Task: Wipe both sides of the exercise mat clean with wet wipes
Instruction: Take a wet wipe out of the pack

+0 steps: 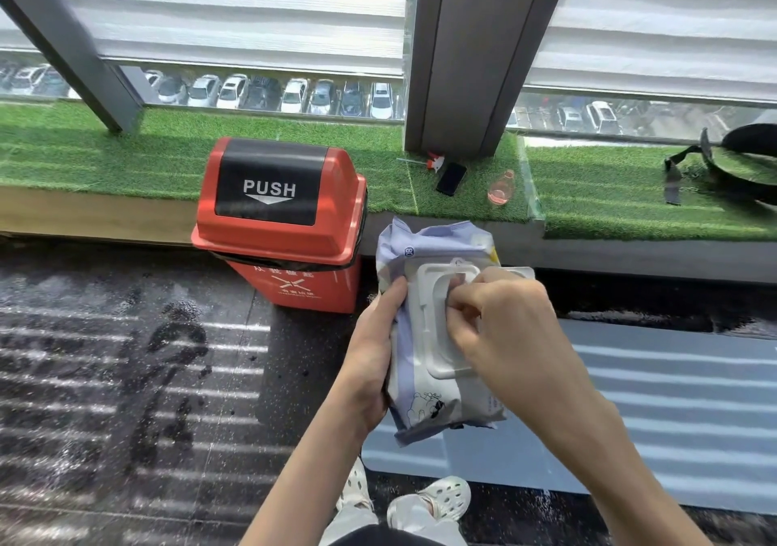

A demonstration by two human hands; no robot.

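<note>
Wipes pack upright, left hand gripping its edge — right hand pinching at its opening.

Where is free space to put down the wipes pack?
On the blue mat right of the shoes, or on the grass ledge between pink bottle and black bag. Crowded around the phone below the pillar.
</note>
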